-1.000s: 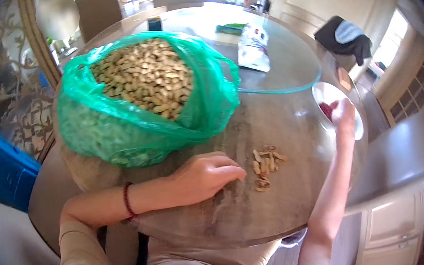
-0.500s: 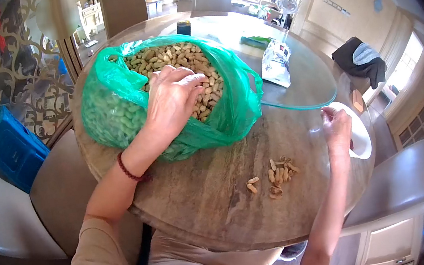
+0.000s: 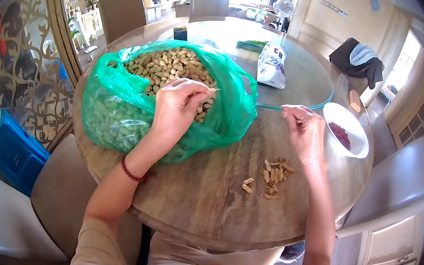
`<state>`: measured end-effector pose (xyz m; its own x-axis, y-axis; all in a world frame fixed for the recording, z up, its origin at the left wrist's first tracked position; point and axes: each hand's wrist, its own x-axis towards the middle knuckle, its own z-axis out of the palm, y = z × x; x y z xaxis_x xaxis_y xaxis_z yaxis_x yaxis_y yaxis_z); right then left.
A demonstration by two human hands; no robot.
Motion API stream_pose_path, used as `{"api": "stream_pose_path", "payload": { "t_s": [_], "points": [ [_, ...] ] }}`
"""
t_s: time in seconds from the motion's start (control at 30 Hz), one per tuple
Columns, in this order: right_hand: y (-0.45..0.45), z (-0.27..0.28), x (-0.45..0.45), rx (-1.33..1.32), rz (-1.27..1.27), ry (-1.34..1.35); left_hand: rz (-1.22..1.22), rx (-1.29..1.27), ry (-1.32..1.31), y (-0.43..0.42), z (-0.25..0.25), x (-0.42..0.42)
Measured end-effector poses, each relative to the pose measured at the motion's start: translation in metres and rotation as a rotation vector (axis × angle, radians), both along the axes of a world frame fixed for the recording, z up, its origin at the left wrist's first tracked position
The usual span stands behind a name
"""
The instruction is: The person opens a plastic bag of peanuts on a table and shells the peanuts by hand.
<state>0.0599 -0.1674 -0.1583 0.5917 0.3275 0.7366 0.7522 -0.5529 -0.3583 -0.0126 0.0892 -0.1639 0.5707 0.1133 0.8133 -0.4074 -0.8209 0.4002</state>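
Note:
A green plastic bag (image 3: 113, 110) full of unshelled peanuts (image 3: 173, 62) lies open on the table. Over its opening, my left hand (image 3: 178, 102) pinches a peanut (image 3: 213, 91) between thumb and fingertips. To the right, my right hand (image 3: 306, 128) hovers above the table with its fingers drawn together; whether anything sits in them is hidden. Just beside it stands a white bowl (image 3: 357, 132) holding reddish shelled kernels (image 3: 340, 136). Between the bag and my right forearm lies a small pile of peanut shells (image 3: 277, 173), with a few pieces (image 3: 247, 185) to its left.
A round table (image 3: 205, 203) with a glass top layer (image 3: 312, 79) carries a white packet (image 3: 271, 65), a green packet (image 3: 252, 45) and a small dark jar (image 3: 180, 33). Chairs (image 3: 400, 182) stand around it. A blue container (image 3: 16, 150) is at the left.
My right hand has moved left, away from the bowl, uncovering the kernels. My left hand has risen slightly from the peanuts in the bag and now pinches one.

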Motion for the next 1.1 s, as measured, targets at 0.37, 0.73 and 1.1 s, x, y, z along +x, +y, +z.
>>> {"api": "stream_pose_path", "payload": {
  "t_s": [0.37,0.73,1.1],
  "points": [
    [0.04,-0.009,-0.056,0.402,0.547,0.674,-0.755,-0.801,0.342,-0.045,-0.013,-0.032],
    [0.036,-0.009,-0.051,0.384,0.586,0.543,-0.871,-0.878,0.38,-0.044,-0.016,-0.034],
    [0.044,-0.021,-0.058,0.226,0.44,-0.102,-0.893,-1.027,0.482,-0.05,-0.022,-0.04]
  ]
}}
